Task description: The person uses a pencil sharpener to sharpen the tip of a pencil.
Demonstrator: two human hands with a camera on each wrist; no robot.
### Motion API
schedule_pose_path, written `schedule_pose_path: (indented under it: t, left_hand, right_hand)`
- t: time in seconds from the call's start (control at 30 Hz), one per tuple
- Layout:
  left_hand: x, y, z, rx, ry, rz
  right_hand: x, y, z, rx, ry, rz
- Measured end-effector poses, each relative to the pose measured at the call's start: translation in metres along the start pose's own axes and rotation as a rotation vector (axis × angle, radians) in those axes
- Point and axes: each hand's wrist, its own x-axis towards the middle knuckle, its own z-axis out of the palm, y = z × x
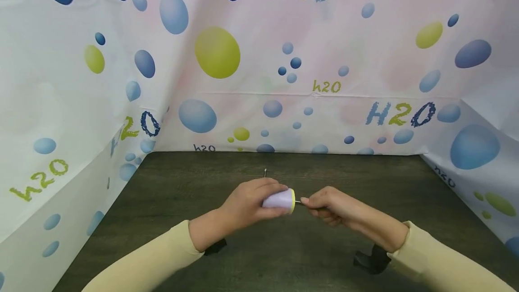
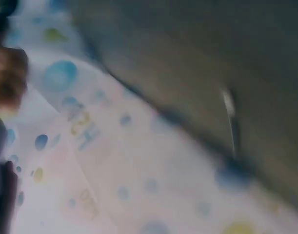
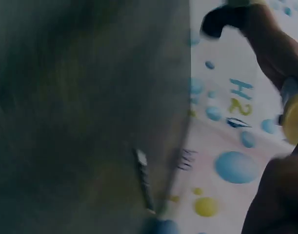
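Note:
My left hand (image 1: 247,202) grips a lavender cylinder (image 1: 277,199) with a yellow rim (image 1: 293,200), lying sideways with the rim to the right. My right hand (image 1: 334,206) pinches a thin metal rod (image 1: 298,202) between thumb and fingers, and its visible tip meets the yellow end. Whether the rod enters the cylinder cannot be told. In the right wrist view the yellow round end (image 3: 294,119) shows at the right edge. A slender metal piece (image 1: 265,172) lies on the table behind the left hand; the right wrist view shows this piece (image 3: 145,180) with a seemingly twisted shaft.
A dark wood-grain table (image 1: 182,184) lies under both hands. White sheets (image 1: 259,116) printed with blue and green bubbles stand around its back and sides. Black straps (image 1: 372,259) hang below both wrists. Both wrist views are dim and blurred.

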Motion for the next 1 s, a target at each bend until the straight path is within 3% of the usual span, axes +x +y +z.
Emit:
schedule_pose_path:
  t: [0.07, 0.1, 0.13, 0.17, 0.2, 0.27, 0.33, 0.47, 0.53, 0.57, 0.67, 0.73, 0.83, 0.93, 0.97, 1.0]
  left_hand:
    - [-0.002, -0.004, 0.003, 0.204, 0.122, 0.27]
    - [-0.003, -0.006, 0.003, 0.253, 0.157, 0.342]
    - [-0.003, -0.007, 0.003, 0.269, 0.169, 0.368]
    - [-0.003, -0.007, 0.003, 0.254, 0.161, 0.352]
    - [-0.004, -0.007, 0.003, 0.23, 0.139, 0.31]
    - [-0.003, -0.006, 0.0, 0.125, 0.069, 0.139]
    - [0.0, -0.004, -0.003, -0.049, -0.014, -0.133]
    - [0.008, -0.006, -0.011, -0.482, -0.112, -0.686]
    - [0.012, -0.008, -0.014, -0.706, -0.159, -0.875]
    - [0.013, -0.01, -0.016, -0.799, -0.186, -0.934]
    - [0.014, -0.009, -0.018, -1.002, -0.282, -1.058]
    - [0.014, -0.007, -0.017, -1.055, -0.335, -1.086]
    - [0.012, -0.002, -0.014, -1.085, -0.378, -1.108]
    - [0.01, 0.001, -0.013, -1.047, -0.352, -1.106]
    - [0.009, 0.002, -0.013, -1.001, -0.324, -1.075]
    - [0.008, 0.003, -0.013, -0.926, -0.288, -1.021]
  right_hand:
    - [0.0, -0.001, -0.006, 0.209, -0.126, 0.216]
    - [0.001, 0.0, -0.007, 0.235, -0.168, 0.254]
    - [0.001, 0.0, -0.008, 0.222, -0.188, 0.246]
    - [0.001, 0.0, -0.009, 0.178, -0.181, 0.214]
    - [0.001, -0.001, -0.008, 0.099, -0.146, 0.163]
    - [-0.001, -0.002, -0.006, -0.115, -0.021, 0.03]
    - [-0.004, -0.002, -0.003, -0.425, 0.147, -0.158]
    - [-0.004, -0.001, 0.0, -1.108, 0.516, -0.644]
    - [0.0, 0.0, 0.0, -1.358, 0.674, -0.883]
    - [0.002, 0.001, -0.001, -1.446, 0.71, -0.975]
    - [0.007, 0.002, -0.003, -1.609, 0.746, -1.175]
    - [0.009, 0.004, -0.002, -1.653, 0.745, -1.268]
    - [0.012, 0.007, 0.003, -1.615, 0.733, -1.336]
    - [0.013, 0.009, 0.011, -1.459, 0.708, -1.234]
    - [0.012, 0.01, 0.014, -1.372, 0.673, -1.155]
    - [0.011, 0.009, 0.015, -1.249, 0.593, -1.023]
